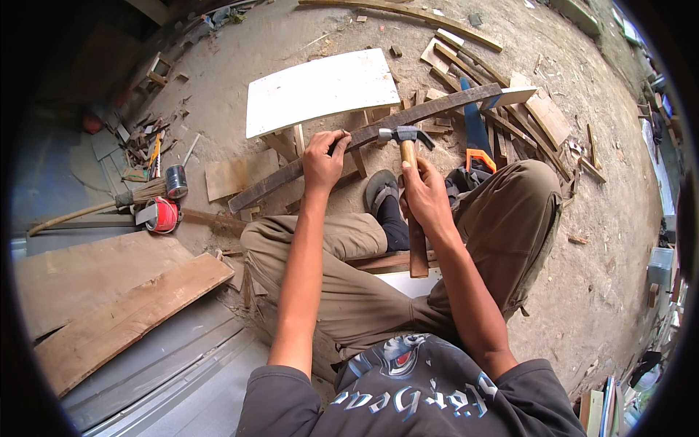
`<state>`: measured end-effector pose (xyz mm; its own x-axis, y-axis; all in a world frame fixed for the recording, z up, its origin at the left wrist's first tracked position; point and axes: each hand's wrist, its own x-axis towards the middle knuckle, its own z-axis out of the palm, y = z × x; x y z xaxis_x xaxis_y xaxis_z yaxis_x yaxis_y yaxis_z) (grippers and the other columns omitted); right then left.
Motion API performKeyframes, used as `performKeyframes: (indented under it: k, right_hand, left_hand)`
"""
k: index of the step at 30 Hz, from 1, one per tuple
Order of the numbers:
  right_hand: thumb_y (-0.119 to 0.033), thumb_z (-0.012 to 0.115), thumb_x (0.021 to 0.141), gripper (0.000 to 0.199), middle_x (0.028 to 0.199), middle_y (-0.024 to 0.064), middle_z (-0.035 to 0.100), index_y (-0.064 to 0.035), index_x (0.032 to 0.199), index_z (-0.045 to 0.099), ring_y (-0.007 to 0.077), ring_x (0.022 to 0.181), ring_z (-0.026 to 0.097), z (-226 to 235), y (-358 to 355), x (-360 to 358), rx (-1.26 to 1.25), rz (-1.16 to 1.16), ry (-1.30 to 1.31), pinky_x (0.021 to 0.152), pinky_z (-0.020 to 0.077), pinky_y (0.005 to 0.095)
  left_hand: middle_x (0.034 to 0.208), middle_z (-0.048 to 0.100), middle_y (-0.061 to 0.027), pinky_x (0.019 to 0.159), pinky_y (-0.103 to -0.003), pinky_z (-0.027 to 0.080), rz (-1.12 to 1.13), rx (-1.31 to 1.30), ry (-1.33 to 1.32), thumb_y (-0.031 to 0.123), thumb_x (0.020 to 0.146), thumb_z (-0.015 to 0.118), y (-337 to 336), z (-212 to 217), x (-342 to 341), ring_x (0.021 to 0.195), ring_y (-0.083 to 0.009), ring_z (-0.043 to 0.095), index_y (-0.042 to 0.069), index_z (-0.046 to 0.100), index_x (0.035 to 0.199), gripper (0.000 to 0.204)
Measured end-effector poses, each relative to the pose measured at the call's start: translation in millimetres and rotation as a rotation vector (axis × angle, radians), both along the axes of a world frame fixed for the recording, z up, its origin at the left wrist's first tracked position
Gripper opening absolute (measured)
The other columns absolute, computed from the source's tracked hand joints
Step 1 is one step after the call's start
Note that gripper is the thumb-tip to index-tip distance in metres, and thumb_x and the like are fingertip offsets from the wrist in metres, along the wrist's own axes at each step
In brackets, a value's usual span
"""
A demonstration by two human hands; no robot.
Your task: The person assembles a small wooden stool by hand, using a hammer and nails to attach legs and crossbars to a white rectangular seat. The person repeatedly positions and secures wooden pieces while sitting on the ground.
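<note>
My right hand [428, 195] is closed round the wooden handle of a claw hammer [418, 247]. The hammer's metal head is over the near edge of a long, dark wooden beam [429, 109], which slants across in front of me. At the beam's middle, my left hand [322, 162] has its fingers pinched together against the wood. Whatever they hold is too small to make out. Just beyond the beam, a white board [320, 91] rests on wooden supports.
A handsaw [475, 131] with a blue blade and orange handle leans right of the hammer, among scrap wood [539, 120]. At left are a broom [142, 191], a red tub [164, 216] and a tin can [175, 180]. Planks [138, 313] lie beside my left leg.
</note>
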<state>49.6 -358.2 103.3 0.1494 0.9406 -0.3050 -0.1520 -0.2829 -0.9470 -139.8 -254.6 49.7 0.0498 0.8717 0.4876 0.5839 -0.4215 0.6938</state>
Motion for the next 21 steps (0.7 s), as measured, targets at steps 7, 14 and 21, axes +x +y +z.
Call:
performKeyframes:
  k: [7,14,21]
  right_hand:
    - [-0.016,0.056,0.097,0.050,0.097,0.0135,0.063,0.0033,0.141,0.041,0.0141,0.070,0.062,10.0,-2.0,-1.3,0.137,0.080,-0.273,0.061,0.0506,0.0271]
    - [-0.015,0.055,0.100,0.047,0.097,0.0146,0.066,-0.0010,0.142,0.043,0.0117,0.074,0.055,52.3,-4.3,-14.1,0.310,0.100,-0.243,0.067,0.0469,0.0292]
    - [-0.016,0.059,0.097,0.045,0.086,0.0095,0.064,0.0054,0.135,0.046,0.0113,0.072,0.057,34.7,-3.8,-4.9,0.228,0.005,-0.271,0.066,0.0473,0.0288]
  left_hand:
    - [0.095,0.072,-0.0111,0.079,-0.034,0.053,-0.015,-0.027,-0.013,0.017,0.086,0.074,2.4,-0.5,-3.7,0.090,-0.0242,0.070,0.005,0.075,0.095,0.015]
    - [0.097,0.073,-0.0104,0.079,-0.034,0.054,-0.023,-0.007,-0.010,0.017,0.085,0.074,5.0,-7.8,-4.9,0.090,-0.0230,0.070,0.006,0.076,0.096,0.015]
    - [0.091,0.074,-0.0094,0.069,-0.028,0.052,0.043,-0.124,-0.175,0.020,0.092,0.068,6.9,-9.8,-2.8,0.075,-0.0147,0.069,0.004,0.072,0.098,0.017]
